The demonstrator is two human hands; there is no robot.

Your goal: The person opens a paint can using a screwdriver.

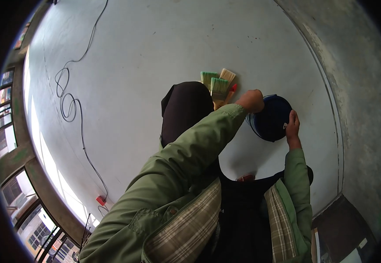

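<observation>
1. Dark bucket [276, 115] is located in front of the body, near the brushes [219, 86]. Whether its base is resting on the floor [164, 52] cannot be told.
2. Left hand [251, 101]: fingers curled into a fist at the bucket's left edge. Rim, handle or something else in the grasp: hidden, cannot be told.
3. Right hand [292, 124]: fingers laid against the bucket's right side near the rim. Whether it is clamped or only braced cannot be told.
4. Wall is judged stiff, probably plastic; little squeeze damage expected.
5. Weight cannot be judged: whether the round dark face is a lid or a deep mouth is unclear. Should be treated as heavy until tested.
6. Smooth sides could slip, more so if wet. Best hold: rim, from opposite sides, thumbs over the lip.
7. One-sided pull should be countered from the opposite side; tipping is likely otherwise.
</observation>
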